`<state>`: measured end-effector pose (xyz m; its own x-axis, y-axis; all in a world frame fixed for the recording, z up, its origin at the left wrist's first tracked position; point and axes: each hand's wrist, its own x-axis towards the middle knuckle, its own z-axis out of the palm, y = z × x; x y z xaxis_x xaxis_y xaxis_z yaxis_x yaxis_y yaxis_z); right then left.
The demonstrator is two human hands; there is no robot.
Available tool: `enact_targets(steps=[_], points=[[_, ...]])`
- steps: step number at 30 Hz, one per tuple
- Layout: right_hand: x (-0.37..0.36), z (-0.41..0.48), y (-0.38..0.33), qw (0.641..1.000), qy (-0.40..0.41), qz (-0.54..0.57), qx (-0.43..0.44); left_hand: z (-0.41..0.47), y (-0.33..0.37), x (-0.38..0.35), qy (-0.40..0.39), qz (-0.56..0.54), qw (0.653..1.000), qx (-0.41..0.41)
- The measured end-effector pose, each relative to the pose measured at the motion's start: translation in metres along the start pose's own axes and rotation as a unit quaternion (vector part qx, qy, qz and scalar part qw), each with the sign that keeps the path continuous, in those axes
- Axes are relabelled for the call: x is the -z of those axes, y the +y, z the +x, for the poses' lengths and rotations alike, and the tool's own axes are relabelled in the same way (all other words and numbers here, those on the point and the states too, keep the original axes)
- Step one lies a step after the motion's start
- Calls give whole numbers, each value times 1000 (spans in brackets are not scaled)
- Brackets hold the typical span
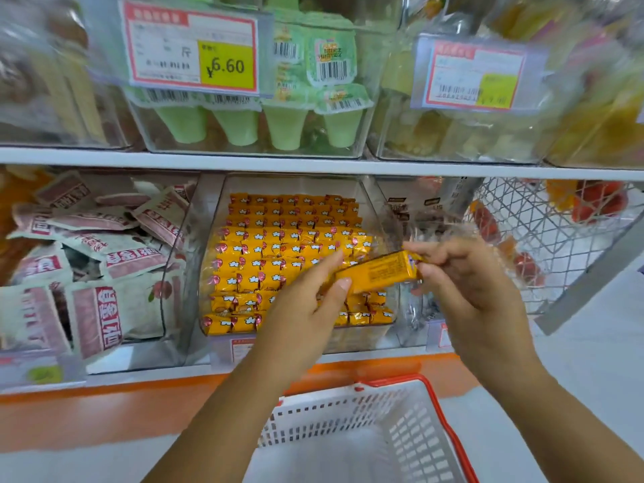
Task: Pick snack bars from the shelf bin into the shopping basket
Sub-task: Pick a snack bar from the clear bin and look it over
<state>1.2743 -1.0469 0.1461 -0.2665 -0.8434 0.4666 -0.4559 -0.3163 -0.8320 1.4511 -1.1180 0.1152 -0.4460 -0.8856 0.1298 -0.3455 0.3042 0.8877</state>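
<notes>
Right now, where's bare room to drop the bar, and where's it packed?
The white basket below both hands shows a bare floor inside its red rim: the clearest drop spot. The left hand and right hand hold one snack bar in front of the clear bin, which is packed with yellow bars except an empty strip at its back.

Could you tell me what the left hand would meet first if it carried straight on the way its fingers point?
The left hand points up and right; its fingertips already touch the yellow snack bar shared with the right hand. Past it, probably the clear bin, though depth is unclear.
</notes>
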Motion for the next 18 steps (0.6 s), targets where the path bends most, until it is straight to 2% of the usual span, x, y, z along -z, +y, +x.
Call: enact_targets(steps=[2, 5, 7, 9, 14, 18], points=[[-6, -14, -6, 991, 17, 117, -64, -17, 8, 0, 44, -134, 989, 53], [-13, -28, -9, 962, 33, 197, -184, -37, 12, 2, 78, -289, 943, 145], [-13, -34, -8, 943, 10, 222, -248, -44, 9, 6, 85, -321, 927, 172], [-13, -41, -6, 933, -26, 233, -275, -51, 7, 10, 85, -334, 921, 185], [-6, -61, -4, 913, -86, 276, -288, -74, 4, 14, 57, -357, 912, 192], [1, -71, -11, 886, -94, 334, -309, -91, 4, 23, 27, -374, 907, 190]])
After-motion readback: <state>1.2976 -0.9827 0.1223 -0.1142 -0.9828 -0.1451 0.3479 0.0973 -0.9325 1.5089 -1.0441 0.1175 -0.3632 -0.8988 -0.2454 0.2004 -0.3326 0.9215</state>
